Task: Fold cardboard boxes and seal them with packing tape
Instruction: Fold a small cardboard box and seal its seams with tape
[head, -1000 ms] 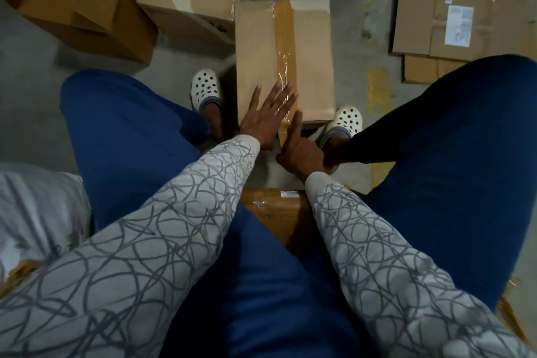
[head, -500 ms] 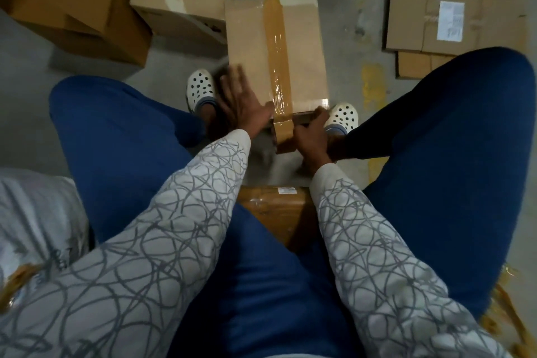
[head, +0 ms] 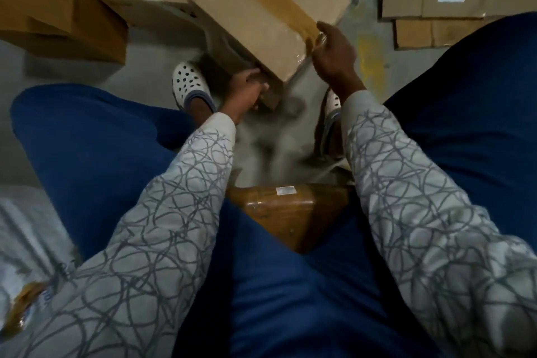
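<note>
Cardboard crowds our ten o'clock, where brown cartons (head: 66, 9) sit stacked. Moving right, our left hand (head: 247, 87) curls under the low corner of the taped box (head: 255, 26), at the box's seven o'clock. Blur hides the exact hold. The box leans steeply at twelve o'clock, and we cannot tell whether its low corner touches the floor (head: 162, 46). A tape strip (head: 276, 0) runs down its upper face. Our right hand (head: 334, 51) grips the edge at four o'clock, where the strip ends. We judge this seam sealed and the box mid-turn. Next, the untaped side must come up, flat and steady.
</note>
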